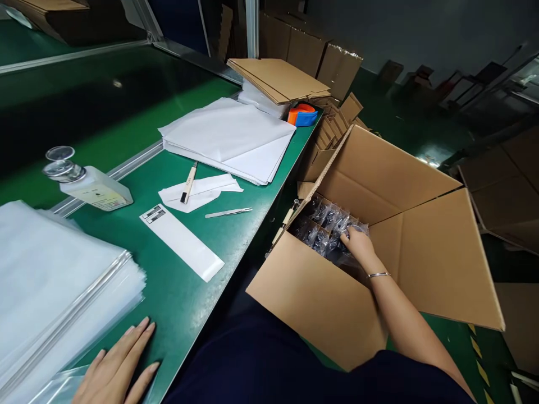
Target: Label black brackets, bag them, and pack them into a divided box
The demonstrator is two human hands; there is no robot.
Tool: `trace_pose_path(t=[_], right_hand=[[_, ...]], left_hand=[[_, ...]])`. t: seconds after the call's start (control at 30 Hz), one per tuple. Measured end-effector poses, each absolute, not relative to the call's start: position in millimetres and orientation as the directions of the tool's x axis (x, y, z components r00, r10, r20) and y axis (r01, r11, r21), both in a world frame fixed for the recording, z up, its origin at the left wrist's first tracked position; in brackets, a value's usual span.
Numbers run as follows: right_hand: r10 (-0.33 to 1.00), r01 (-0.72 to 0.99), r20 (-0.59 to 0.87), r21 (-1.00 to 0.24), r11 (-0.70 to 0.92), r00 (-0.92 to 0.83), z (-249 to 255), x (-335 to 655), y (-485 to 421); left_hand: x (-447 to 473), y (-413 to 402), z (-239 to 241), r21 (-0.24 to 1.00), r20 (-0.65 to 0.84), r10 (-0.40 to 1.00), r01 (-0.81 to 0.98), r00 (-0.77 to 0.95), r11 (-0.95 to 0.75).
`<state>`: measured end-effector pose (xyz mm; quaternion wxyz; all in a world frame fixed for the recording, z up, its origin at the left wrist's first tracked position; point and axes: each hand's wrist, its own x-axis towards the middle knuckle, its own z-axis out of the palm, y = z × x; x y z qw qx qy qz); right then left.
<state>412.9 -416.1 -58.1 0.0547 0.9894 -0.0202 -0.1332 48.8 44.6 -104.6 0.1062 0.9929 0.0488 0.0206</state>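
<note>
My left hand [120,367] lies flat on the green tabletop [185,306], fingers stretched out and holding nothing. It is next to a stack of clear plastic bags [63,280]. My right hand [360,247] reaches down into an open cardboard box [438,258]. Its fingers are closed on a clear plastic bag with something dark inside; the fingertips are partly hidden. Several similar bagged dark items [322,238] fill the box, with cardboard dividers between them.
On the table are a pump bottle [99,188], a utility knife [189,182], tweezers [229,212], a label strip [181,241], white sheets [229,137] and an orange-blue tape roll [302,115]. Flat cardboard [282,78] lies at the far end. The box flaps stand up around my right arm.
</note>
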Motion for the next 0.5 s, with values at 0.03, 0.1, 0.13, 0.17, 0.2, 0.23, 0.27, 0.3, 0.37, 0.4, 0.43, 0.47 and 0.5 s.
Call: trace_pose_path(t=[0.03, 0.1, 0.13, 0.17, 0.2, 0.23, 0.27, 0.3, 0.37, 0.4, 0.43, 0.47, 0.5], right_hand=[[-0.038, -0.005, -0.279, 0.12, -0.993, 0.959, -62.1, 410.2, -411.9], [-0.008, 0.032, -0.303, 0.125, -0.992, 0.953, -66.9, 408.1, -404.8], [0.002, 0.042, -0.306, 0.127, -0.991, 0.952, -68.5, 409.4, -402.2], [0.004, 0.045, -0.3, 0.131, -0.99, 0.954, -70.0, 412.0, -400.1], [0.0, 0.041, -0.289, 0.136, -0.99, 0.957, -71.4, 415.6, -398.7], [-0.005, 0.035, -0.274, 0.141, -0.989, 0.962, -72.9, 419.5, -397.7], [-0.007, 0.032, -0.26, 0.144, -0.989, 0.966, -74.4, 422.8, -397.0], [-0.002, 0.034, -0.248, 0.143, -0.989, 0.969, -75.9, 424.9, -396.5], [0.027, 0.059, -0.237, 0.129, -0.99, 0.971, -78.4, 424.5, -396.5], [0.043, 0.072, -0.233, 0.12, -0.99, 0.971, -79.2, 422.1, -397.2], [0.053, 0.08, -0.226, 0.111, -0.991, 0.973, -79.6, 419.1, -398.7], [0.056, 0.08, -0.216, 0.105, -0.991, 0.975, -79.7, 416.1, -401.1], [0.052, 0.073, -0.202, 0.099, -0.992, 0.978, -79.6, 413.5, -404.4]], left_hand=[[48.9, 43.7, -104.7, 0.208, 0.032, 0.102, 0.094, 0.994, -0.974], [49.2, 41.5, -104.4, 0.2, 0.041, 0.108, 0.098, 0.993, -0.975], [49.5, 40.3, -103.9, 0.196, 0.046, 0.111, 0.1, 0.993, -0.976], [49.9, 39.1, -103.0, 0.193, 0.05, 0.113, 0.102, 0.992, -0.976], [50.5, 37.9, -101.9, 0.191, 0.053, 0.117, 0.105, 0.992, -0.976], [51.2, 36.8, -100.7, 0.191, 0.053, 0.118, 0.106, 0.992, -0.976], [51.9, 35.7, -99.5, 0.193, 0.054, 0.12, 0.108, 0.991, -0.975], [52.6, 34.8, -98.6, 0.195, 0.055, 0.123, 0.11, 0.991, -0.975], [54.0, 33.3, -97.7, 0.199, 0.062, 0.132, 0.117, 0.989, -0.973], [54.6, 32.9, -97.7, 0.199, 0.073, 0.137, 0.12, 0.988, -0.973], [55.0, 32.7, -97.8, 0.198, 0.085, 0.141, 0.122, 0.986, -0.973], [55.4, 32.8, -98.0, 0.197, 0.094, 0.139, 0.118, 0.986, -0.973], [55.7, 33.1, -98.2, 0.197, 0.101, 0.131, 0.109, 0.986, -0.974]])
